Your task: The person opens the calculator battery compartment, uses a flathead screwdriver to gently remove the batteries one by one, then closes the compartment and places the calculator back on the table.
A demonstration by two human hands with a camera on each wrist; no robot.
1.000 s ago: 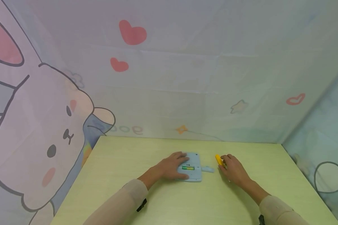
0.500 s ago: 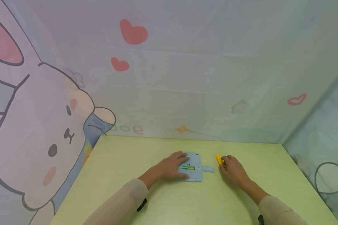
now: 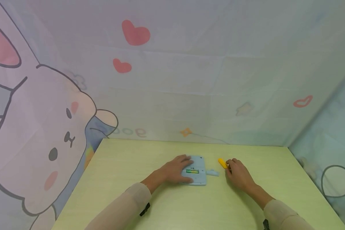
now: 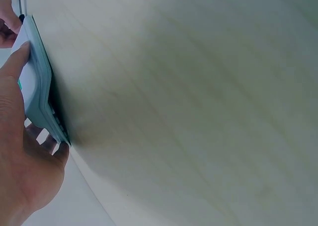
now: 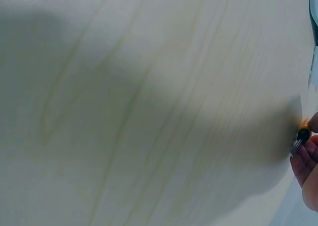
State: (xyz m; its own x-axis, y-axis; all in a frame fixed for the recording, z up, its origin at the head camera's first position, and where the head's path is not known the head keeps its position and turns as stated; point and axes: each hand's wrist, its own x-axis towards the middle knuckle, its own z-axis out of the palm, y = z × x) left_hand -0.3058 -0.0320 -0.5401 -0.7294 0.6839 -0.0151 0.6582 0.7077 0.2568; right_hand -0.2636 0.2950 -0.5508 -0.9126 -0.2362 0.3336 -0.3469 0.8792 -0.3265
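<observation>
In the head view, a light blue calculator (image 3: pixel 199 161) lies back side up on the table. A green battery (image 3: pixel 192 171) sits in its uncovered slot. My left hand (image 3: pixel 175 170) grips the calculator from the left, fingers and thumb spread over its back and edges; the left wrist view shows this hand (image 4: pixel 30 151) along the device's side. A light blue battery cover (image 3: pixel 212 172) lies just right of the calculator. Farther right, my right hand (image 3: pixel 239 173) holds a screwdriver (image 3: pixel 222 163) by its yellow handle. Its metal shaft (image 5: pixel 296 146) shows in the right wrist view.
The pale yellow-green table (image 3: pixel 172 207) reaches back to a printed cloth backdrop (image 3: pixel 189 80) with hearts and a large rabbit. Another cloth side (image 3: pixel 327 159) borders the table on the right.
The screwdriver has turned a little in my right hand, its yellow end now slightly farther left. My left hand, the calculator and the battery cover stay in place.
</observation>
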